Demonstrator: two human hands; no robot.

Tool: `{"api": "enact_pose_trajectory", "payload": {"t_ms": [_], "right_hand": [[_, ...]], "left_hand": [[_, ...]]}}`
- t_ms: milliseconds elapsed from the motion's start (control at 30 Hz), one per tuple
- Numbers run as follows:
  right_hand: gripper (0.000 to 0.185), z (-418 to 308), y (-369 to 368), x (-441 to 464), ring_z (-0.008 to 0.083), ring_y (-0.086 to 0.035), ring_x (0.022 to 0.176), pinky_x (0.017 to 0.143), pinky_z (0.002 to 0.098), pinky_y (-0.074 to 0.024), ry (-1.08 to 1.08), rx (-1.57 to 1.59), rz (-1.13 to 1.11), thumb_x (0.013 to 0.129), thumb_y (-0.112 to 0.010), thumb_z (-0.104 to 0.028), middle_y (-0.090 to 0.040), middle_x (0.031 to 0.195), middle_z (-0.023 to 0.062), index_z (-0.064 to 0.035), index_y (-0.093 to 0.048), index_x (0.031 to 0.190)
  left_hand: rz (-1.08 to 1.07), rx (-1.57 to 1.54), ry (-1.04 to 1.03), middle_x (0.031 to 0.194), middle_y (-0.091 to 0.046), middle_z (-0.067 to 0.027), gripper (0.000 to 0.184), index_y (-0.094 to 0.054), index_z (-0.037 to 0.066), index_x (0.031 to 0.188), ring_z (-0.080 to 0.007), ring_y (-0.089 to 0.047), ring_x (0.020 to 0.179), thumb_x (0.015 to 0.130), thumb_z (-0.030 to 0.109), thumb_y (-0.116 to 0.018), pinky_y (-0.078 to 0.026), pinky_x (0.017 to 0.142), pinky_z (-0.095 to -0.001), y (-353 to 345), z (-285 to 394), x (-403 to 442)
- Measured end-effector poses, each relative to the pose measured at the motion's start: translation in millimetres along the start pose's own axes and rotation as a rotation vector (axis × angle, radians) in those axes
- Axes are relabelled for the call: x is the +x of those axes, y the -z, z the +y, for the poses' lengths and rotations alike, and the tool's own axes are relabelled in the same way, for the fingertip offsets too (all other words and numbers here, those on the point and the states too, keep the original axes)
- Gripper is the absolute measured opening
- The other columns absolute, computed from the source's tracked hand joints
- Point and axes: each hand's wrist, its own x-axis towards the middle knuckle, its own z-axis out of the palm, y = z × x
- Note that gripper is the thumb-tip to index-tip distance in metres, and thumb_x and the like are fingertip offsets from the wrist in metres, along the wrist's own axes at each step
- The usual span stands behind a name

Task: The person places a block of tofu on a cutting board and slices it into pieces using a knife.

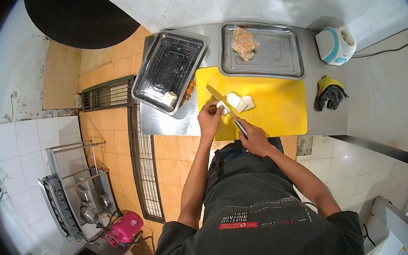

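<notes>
The white piece [220, 106] under the left hand [208, 120] is mostly covered by its fingers, and whether they grip it or merely steady it cannot be told. The near edge of the yellow board [282, 114] is partly hidden by the right hand [254, 137] and the person's clothing. Some orange items [189, 91] show only in part beside the left tray [146, 91], too small to identify. The contents of the bag [244, 43] in the right tray [293, 58] blur into orange and pale flecks.

The left forearm reaches forward from the person's left, its hand at the board's left side with fingers bent and drawn together at the white piece. The right arm angles inward from the other side, its hand closed around the handle of the knife [220, 99], whose blade points forward and leftward, between the covered piece and the white slices [241, 102] lying on the board. Another white block [169, 98] sits in the left tray's near end. Board and trays rest on the bench [323, 120].
</notes>
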Motion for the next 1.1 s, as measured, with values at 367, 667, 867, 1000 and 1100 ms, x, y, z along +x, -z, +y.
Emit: {"api": "enact_pose_trajectory", "payload": {"t_ms": [367, 667, 867, 1000, 1100], "right_hand": [[0.062, 11.1, 22.4, -20.3, 0.0461, -0.071, 0.102, 0.092, 0.0544, -0.0564, -0.038, 0.009, -0.089, 0.099, -0.065, -0.019, -0.073, 0.116, 0.0270, -0.0182, -0.050, 0.158], [0.057, 11.6, 67.9, -54.9, 0.0394, -0.073, 0.095, 0.088, 0.0474, -0.0578, -0.026, -0.054, -0.029, 0.096, -0.070, -0.018, -0.074, 0.113, 0.0196, -0.0182, -0.060, 0.152], [0.055, -2.5, 82.2, -51.7, 0.0288, -0.071, 0.081, 0.072, 0.0430, -0.0573, 0.115, -0.415, 0.134, 0.093, -0.074, -0.017, -0.069, 0.096, 0.0088, -0.0237, -0.065, 0.148], [0.058, -2.9, 83.9, -49.2, 0.0250, -0.068, 0.081, 0.066, 0.0405, -0.0555, 0.231, -0.590, 0.167, 0.091, -0.077, -0.017, -0.066, 0.096, 0.0050, -0.0278, -0.067, 0.147], [0.060, -0.2, 85.5, -51.1, 0.0248, -0.067, 0.084, 0.067, 0.0399, -0.0547, 0.237, -0.638, 0.132, 0.090, -0.077, -0.017, -0.066, 0.097, 0.0042, -0.0294, -0.066, 0.148]], "left_hand": [[0.018, -0.033, 0.016, 0.101, -0.080, -0.0172, 0.035, -0.072, -0.005, 0.124, -0.0172, -0.077, 0.089, 0.096, 0.014, -0.080, -0.061, 0.079, -0.0291, -2.1, -2.6, 2.5], [0.021, 0.126, -0.075, 0.112, -0.078, -0.0152, 0.039, -0.071, -0.001, 0.125, -0.0220, -0.076, 0.091, 0.094, 0.019, -0.082, -0.061, 0.081, -0.0335, -1.4, 15.2, 1.6], [0.077, 0.548, -0.362, 0.142, -0.061, -0.0177, 0.071, -0.063, 0.008, 0.141, -0.0351, -0.051, 0.139, 0.084, 0.042, -0.088, -0.046, 0.110, -0.0464, -8.7, 53.1, -14.2], [0.035, 0.718, -0.462, 0.158, -0.044, -0.0205, 0.098, -0.053, 0.012, 0.155, -0.0449, -0.026, 0.155, 0.077, 0.060, -0.089, -0.028, 0.121, -0.0599, -28.6, 77.4, -29.2], [0.014, 0.750, -0.454, 0.162, -0.038, -0.0202, 0.105, -0.050, 0.012, 0.157, -0.0477, -0.020, 0.156, 0.075, 0.065, -0.089, -0.021, 0.123, -0.0653, -37.5, 65.0, -24.2]]}}
